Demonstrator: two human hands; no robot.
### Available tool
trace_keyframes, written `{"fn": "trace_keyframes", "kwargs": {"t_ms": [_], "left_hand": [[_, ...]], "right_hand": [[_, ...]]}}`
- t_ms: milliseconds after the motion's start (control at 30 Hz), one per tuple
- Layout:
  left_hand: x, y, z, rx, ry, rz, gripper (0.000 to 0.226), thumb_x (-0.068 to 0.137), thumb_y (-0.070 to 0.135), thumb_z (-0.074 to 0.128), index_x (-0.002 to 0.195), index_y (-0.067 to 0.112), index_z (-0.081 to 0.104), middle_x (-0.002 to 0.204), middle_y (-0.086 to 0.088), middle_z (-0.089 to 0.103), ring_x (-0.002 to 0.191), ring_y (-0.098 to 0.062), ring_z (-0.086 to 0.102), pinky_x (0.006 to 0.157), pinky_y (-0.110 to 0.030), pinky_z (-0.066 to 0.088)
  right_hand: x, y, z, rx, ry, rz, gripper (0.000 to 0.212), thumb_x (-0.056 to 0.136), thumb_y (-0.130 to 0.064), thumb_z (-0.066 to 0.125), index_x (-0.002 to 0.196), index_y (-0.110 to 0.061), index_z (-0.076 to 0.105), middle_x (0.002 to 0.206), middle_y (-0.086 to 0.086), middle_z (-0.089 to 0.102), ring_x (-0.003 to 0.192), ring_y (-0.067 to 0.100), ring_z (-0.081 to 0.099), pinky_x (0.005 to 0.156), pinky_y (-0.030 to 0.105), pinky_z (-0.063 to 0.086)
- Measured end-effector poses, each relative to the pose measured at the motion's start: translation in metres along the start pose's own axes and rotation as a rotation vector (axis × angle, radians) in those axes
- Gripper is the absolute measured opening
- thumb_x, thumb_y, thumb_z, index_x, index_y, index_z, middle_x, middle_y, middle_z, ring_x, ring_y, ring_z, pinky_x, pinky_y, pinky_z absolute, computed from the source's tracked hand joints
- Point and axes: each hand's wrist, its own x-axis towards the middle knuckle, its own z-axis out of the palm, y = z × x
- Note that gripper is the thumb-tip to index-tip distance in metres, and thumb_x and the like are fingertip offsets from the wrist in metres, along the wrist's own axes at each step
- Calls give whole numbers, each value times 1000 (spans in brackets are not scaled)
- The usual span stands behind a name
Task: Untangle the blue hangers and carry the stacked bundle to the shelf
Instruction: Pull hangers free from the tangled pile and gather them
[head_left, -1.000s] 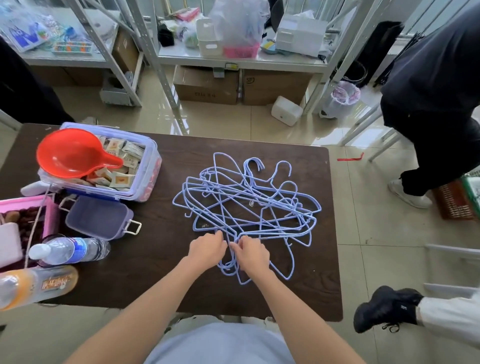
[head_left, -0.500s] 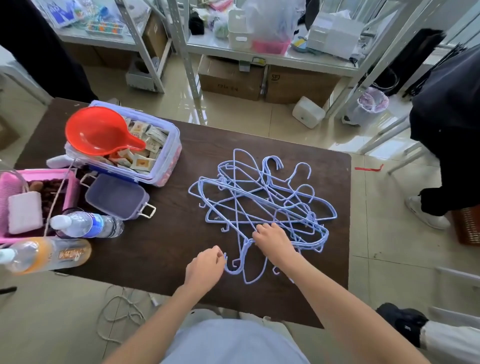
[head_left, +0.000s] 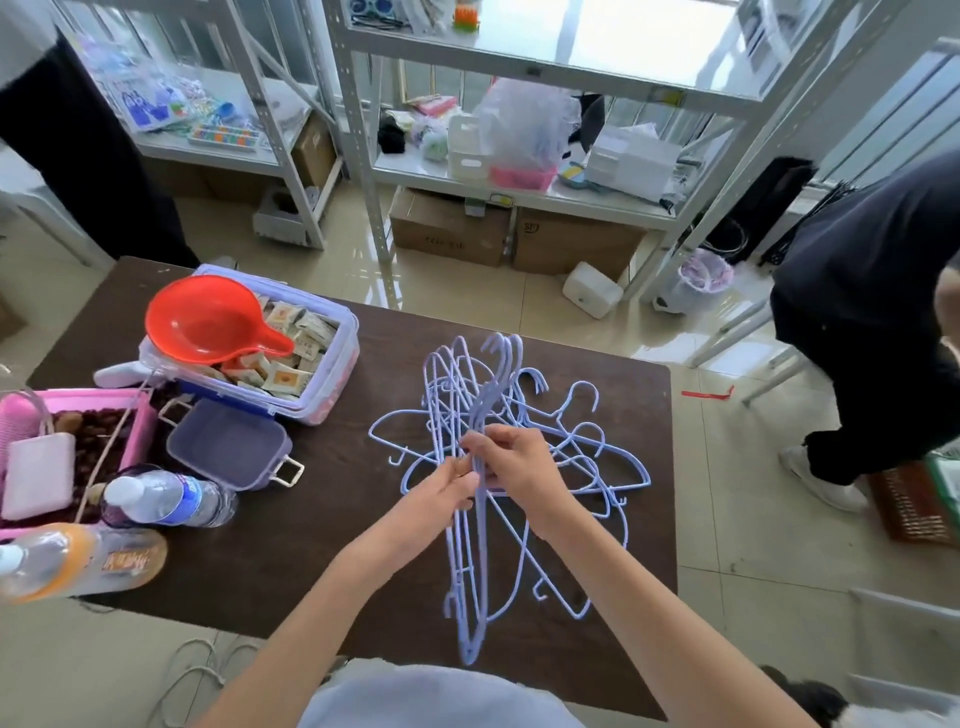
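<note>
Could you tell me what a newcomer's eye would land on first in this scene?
Probably the tangle of blue hangers at the middle of the dark table, with the left hand and right hand gripping several together. Next, the red scoop atop the open box of packets at far left.

- Where the left hand (head_left: 451, 491) and right hand (head_left: 511, 460) meet, the blue hangers (head_left: 483, 519) are partly covered.
- Left of the left hand, an orange bottle (head_left: 78, 564) is blurred and cut off.
- Individual tangled hangers cannot be counted.
</note>
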Motion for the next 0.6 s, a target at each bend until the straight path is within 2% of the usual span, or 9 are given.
{"fn": "trace_keyframes", "kwargs": {"t_ms": [67,133,200,267,300,400,500,567,600], "left_hand": [[10,6,7,45,-13,-10,34,98,38,59,127,27,46,114,-3,73,101,-10,71,92,-28,56],[7,3,12,25,0,-89,22,102,29,55,121,19,55,102,-13,78,90,-19,76,85,-30,61],[-8,-11,12,-41,4,-124,27,105,31,51,117,11,66,95,-10,80,89,-24,78,84,-37,63],[-23,-31,9,-72,57,-81,30,103,31,54,109,7,70,90,-9,80,84,-26,78,82,-41,64],[-30,-40,9,-83,86,-60,29,102,31,56,108,6,69,88,-9,80,80,-28,78,81,-44,64],[-43,-62,5,-58,66,-100,31,97,38,60,110,10,64,90,-10,80,77,-30,77,78,-40,65],[-48,-75,-5,-129,21,-153,54,87,57,60,108,8,67,94,-15,79,80,-32,77,72,-33,63],[-47,-76,-13,-192,122,-117,57,85,61,63,109,9,68,91,-15,79,77,-33,78,71,-35,64],[-46,-74,-17,-223,193,-98,49,90,54,64,109,9,67,88,-14,79,73,-32,77,69,-36,64]], "right_hand": [[0,0,13,159,35,106,19,96,-26,74,96,-7,80,83,11,80,77,21,77,77,40,64],[1,10,21,194,72,161,21,94,-29,77,98,-9,81,77,1,79,76,16,74,73,32,61],[-2,22,29,214,35,176,21,94,-34,77,98,-14,84,86,2,79,82,14,73,75,30,61],[-5,30,38,219,-31,204,20,95,-39,75,96,-23,86,101,0,79,98,15,72,90,35,60],[-6,33,42,239,-64,220,20,96,-40,73,97,-25,86,102,-5,79,100,14,71,94,36,58],[-6,37,60,310,-127,259,24,100,-36,69,111,-19,82,100,-1,80,92,12,74,86,29,57],[-6,45,74,316,-134,255,26,100,-32,69,114,-13,80,108,10,81,99,23,76,92,36,60],[-10,52,79,378,-174,246,27,100,-31,70,117,-11,78,110,10,80,104,27,76,93,36,61],[-11,54,80,391,-207,236,28,100,-31,70,118,-11,78,112,9,80,105,28,76,94,38,61]]}}
